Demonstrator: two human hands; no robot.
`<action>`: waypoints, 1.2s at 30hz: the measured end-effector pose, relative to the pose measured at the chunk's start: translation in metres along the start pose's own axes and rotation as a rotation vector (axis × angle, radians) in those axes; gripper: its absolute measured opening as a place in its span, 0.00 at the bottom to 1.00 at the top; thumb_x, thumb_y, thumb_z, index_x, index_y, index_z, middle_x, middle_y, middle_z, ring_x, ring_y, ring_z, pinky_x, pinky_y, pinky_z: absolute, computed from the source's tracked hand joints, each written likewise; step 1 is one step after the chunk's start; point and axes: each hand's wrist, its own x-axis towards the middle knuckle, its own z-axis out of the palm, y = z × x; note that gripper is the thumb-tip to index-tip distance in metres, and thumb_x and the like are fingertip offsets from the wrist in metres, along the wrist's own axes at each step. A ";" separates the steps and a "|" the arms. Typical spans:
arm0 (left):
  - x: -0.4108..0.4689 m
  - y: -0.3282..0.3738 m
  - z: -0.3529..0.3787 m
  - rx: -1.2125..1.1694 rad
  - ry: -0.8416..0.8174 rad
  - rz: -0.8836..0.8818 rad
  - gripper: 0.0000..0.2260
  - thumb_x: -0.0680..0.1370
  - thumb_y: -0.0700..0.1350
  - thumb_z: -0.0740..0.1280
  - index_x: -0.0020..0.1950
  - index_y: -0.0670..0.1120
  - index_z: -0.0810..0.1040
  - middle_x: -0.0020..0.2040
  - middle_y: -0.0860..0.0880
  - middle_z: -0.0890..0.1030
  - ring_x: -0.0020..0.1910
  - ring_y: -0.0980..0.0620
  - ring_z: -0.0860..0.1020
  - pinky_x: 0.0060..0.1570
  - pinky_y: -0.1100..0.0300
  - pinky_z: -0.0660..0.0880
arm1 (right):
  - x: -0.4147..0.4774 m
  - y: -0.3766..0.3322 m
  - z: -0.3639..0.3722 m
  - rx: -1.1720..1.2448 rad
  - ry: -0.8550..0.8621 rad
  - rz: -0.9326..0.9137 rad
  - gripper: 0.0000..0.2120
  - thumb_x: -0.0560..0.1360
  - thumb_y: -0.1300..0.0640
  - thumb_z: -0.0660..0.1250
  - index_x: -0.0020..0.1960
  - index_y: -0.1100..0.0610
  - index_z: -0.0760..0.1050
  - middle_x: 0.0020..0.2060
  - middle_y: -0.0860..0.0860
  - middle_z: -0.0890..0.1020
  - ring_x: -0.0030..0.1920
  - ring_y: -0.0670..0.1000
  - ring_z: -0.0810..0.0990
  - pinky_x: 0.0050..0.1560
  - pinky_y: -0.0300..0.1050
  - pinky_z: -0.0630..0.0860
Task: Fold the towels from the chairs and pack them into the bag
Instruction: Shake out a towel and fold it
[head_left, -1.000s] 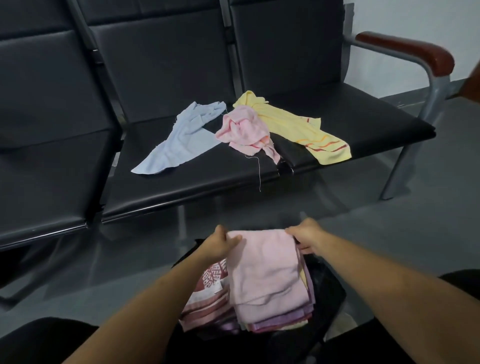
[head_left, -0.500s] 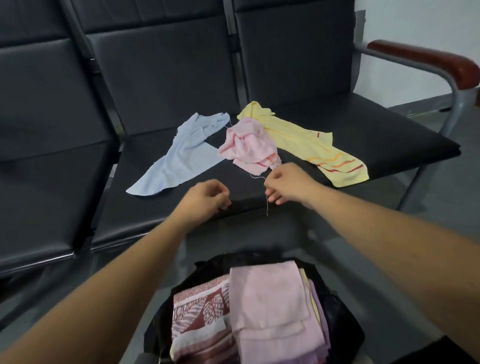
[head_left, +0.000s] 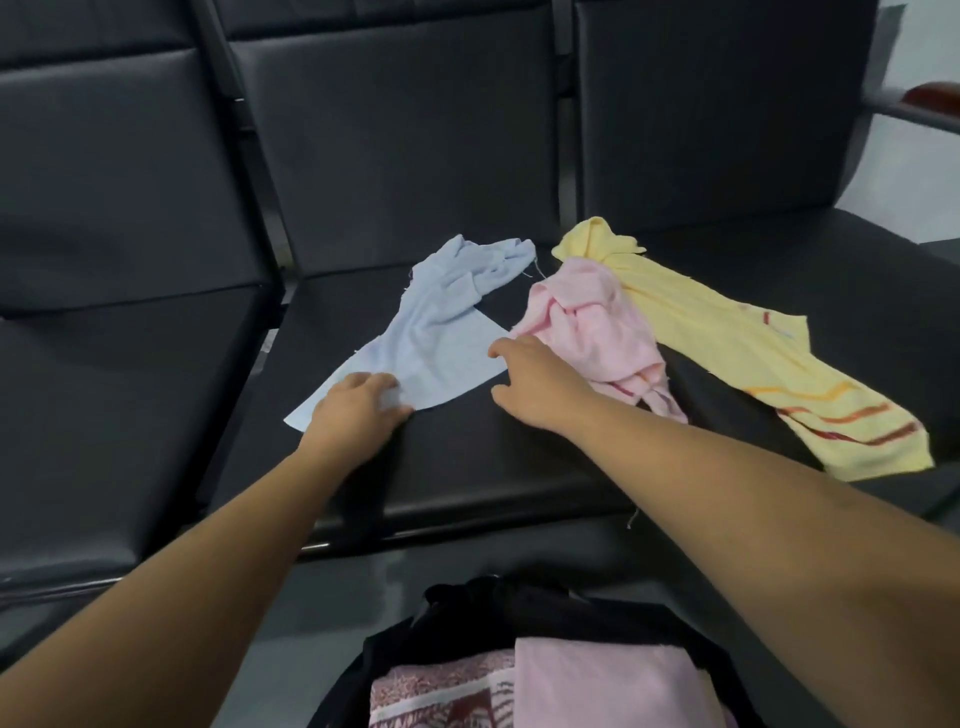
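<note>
Blue towel (head_left: 441, 338) gripped by left hand (head_left: 358, 410); right hand (head_left: 535, 387) open beside it, far fingers hidden

A pale wall (head_left: 917, 171) shows at two o'clock, and a glossy grey floor (head_left: 322, 608) spreads low around six to seven o'clock.

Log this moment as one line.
target: blue towel | left hand: grips near corner | right hand: at right corner, grip unclear | on chair: pink towel, yellow towel | bag: folded towels inside
</note>
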 end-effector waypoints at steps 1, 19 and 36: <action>0.003 -0.001 -0.001 0.000 0.050 0.043 0.12 0.81 0.51 0.67 0.62 0.47 0.79 0.61 0.44 0.78 0.62 0.41 0.76 0.62 0.47 0.73 | 0.011 -0.002 0.006 -0.049 -0.041 -0.008 0.27 0.81 0.55 0.64 0.78 0.53 0.64 0.69 0.58 0.70 0.65 0.59 0.74 0.63 0.55 0.75; -0.008 -0.020 -0.130 -0.112 0.197 0.057 0.05 0.75 0.39 0.68 0.49 0.47 0.79 0.39 0.53 0.79 0.37 0.53 0.76 0.35 0.64 0.69 | 0.028 -0.066 -0.096 0.411 0.391 -0.052 0.15 0.79 0.64 0.53 0.50 0.49 0.74 0.46 0.49 0.81 0.46 0.53 0.79 0.45 0.56 0.81; -0.129 0.099 -0.364 -0.531 0.477 0.235 0.06 0.82 0.50 0.64 0.57 0.50 0.76 0.45 0.54 0.79 0.42 0.53 0.76 0.39 0.58 0.73 | -0.109 -0.175 -0.309 1.156 0.566 -0.084 0.09 0.84 0.53 0.64 0.50 0.58 0.76 0.54 0.57 0.81 0.42 0.55 0.88 0.47 0.49 0.85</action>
